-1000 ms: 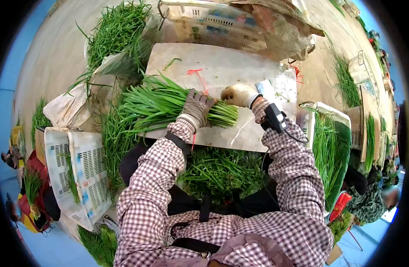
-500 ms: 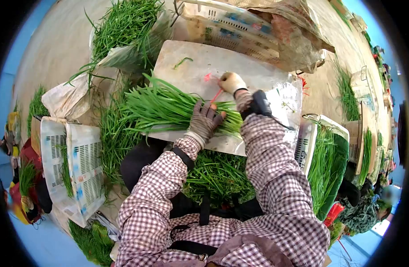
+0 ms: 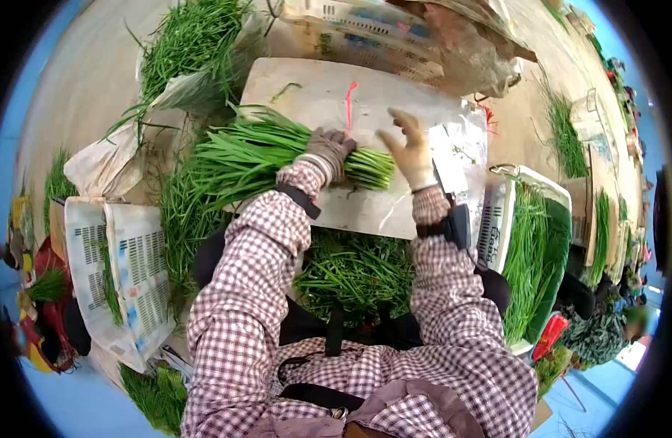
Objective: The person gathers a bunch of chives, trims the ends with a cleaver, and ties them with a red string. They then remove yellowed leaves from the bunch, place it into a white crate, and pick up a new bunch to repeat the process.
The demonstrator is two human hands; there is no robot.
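A bunch of garlic chives [image 3: 256, 150] lies across the pale board [image 3: 394, 208], leaves to the left and cut stem ends to the right. My left hand [image 3: 329, 150], in a dark fingerless glove, is wrapped over the bunch near its stems. A red tie [image 3: 350, 102] sticks up from beside my left fingers, its free end lying on the board; how it goes round the bunch is hidden by my hand. Just right of the stem ends, my right hand [image 3: 410, 152], in a pale glove, is raised with fingers apart and holds nothing.
Loose chives [image 3: 354, 281] lie below the board in front of me. A crate with chives [image 3: 522, 255] stands at right, a white crate [image 3: 120, 270] at left. Behind the board is another crate [image 3: 365, 40] with sacking. More red ties [image 3: 489, 120] hang at the board's right edge.
My right hand has let go of the red tie, moved right and down and opened. The left hand now grips the bunch, whose stems are drawn tightly together.
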